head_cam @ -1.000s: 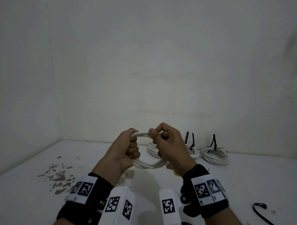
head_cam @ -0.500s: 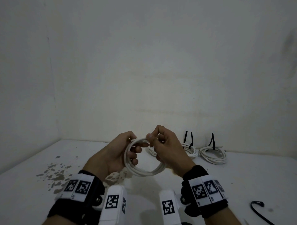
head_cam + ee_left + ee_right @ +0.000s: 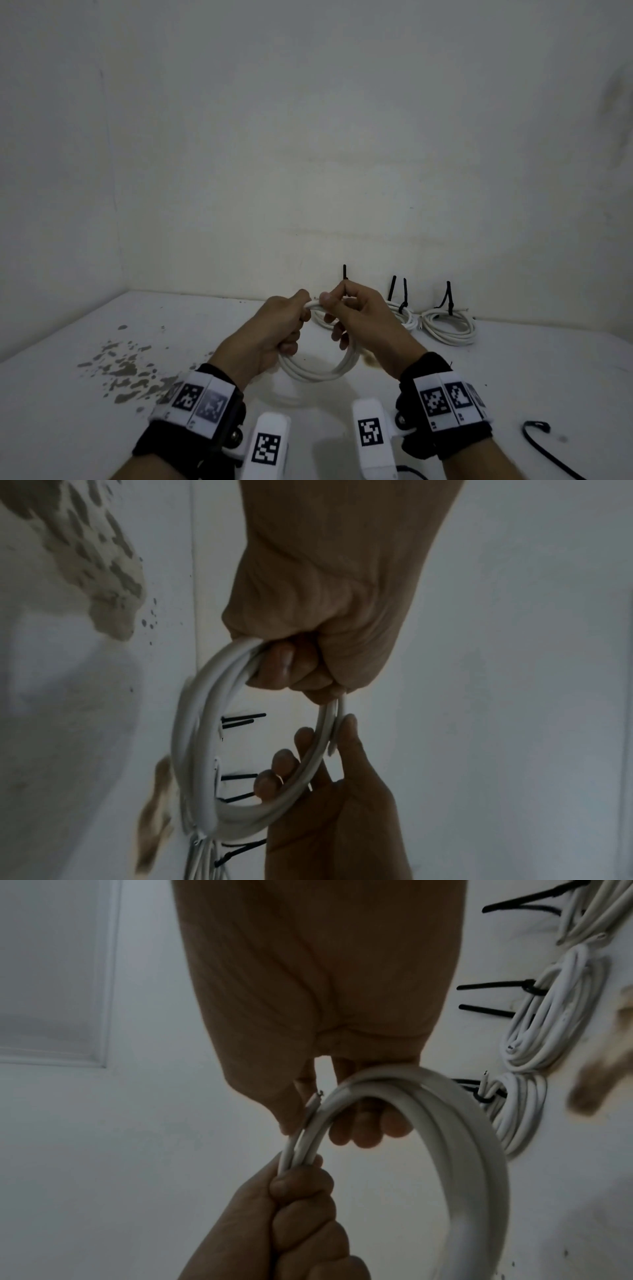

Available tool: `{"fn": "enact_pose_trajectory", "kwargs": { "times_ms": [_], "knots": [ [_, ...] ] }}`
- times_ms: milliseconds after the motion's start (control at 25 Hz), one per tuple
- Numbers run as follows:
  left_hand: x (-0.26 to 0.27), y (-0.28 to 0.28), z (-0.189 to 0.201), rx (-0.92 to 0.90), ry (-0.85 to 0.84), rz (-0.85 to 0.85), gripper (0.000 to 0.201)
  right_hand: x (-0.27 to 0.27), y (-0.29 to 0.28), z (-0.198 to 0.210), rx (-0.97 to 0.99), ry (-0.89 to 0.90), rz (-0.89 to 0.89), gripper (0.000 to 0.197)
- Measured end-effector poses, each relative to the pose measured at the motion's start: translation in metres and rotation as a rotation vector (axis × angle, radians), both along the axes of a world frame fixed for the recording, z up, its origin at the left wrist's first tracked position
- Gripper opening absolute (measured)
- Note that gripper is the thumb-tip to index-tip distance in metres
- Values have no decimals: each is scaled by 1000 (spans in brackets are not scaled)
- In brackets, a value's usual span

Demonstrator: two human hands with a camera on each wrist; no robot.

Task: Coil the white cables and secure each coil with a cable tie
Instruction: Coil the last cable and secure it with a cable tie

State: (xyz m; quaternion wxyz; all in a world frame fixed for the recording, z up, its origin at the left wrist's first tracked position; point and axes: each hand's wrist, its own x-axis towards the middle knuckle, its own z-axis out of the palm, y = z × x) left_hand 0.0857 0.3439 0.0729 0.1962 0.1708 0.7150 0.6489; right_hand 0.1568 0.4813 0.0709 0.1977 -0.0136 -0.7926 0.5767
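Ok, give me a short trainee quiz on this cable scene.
1. True or false: the held coil already has a cable tie on it.
2. Which holds that coil: A only the left hand, B only the right hand, C both?
3. How many tied coils lie by the wall?
Key: 1 false; 2 C; 3 three.

white cable coil — held upright | tied coils — by wall
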Motion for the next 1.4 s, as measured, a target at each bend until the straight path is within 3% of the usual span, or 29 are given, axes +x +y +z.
{"fn": "enact_pose_trajectory", "kwargs": {
  "times_ms": [240, 560, 680, 760, 880, 960, 1040, 1160, 1280, 1400],
  "knots": [
    [11, 20, -16, -5, -26, -2, 40, 42, 54, 9, 204, -239, -154, 38],
    [51, 90, -21, -13, -99, -144, 50, 145, 164, 10, 824, -945, -241, 46],
    [71, 125, -23, -28, -118, -199, 49, 165, 174, -8, 855, -1034, -249, 54],
    [84, 145, -25, -41, -123, -222, 50, 167, 172, -22, 852, -1014, -266, 51],
    [100, 162, -27, -57, -127, -234, 51, 168, 173, -31, 786, -925, -264, 23],
    [104, 166, -30, -62, -122, -239, 51, 172, 174, -27, 620, -748, -328, 16],
    [103, 167, -33, -72, -120, -241, 52, 175, 170, -18, 354, -463, -410, 17],
    [98, 167, -37, -70, -158, -248, 49, 175, 152, 0, 49, -203, -342, 16],
    [94, 164, -40, -58, -176, -238, 43, 166, 139, 5, 56, -147, -282, 13],
    [92, 156, -39, -44, -151, -234, 42, 154, 130, -2, 199, -68, -262, 14]
  ]
}}
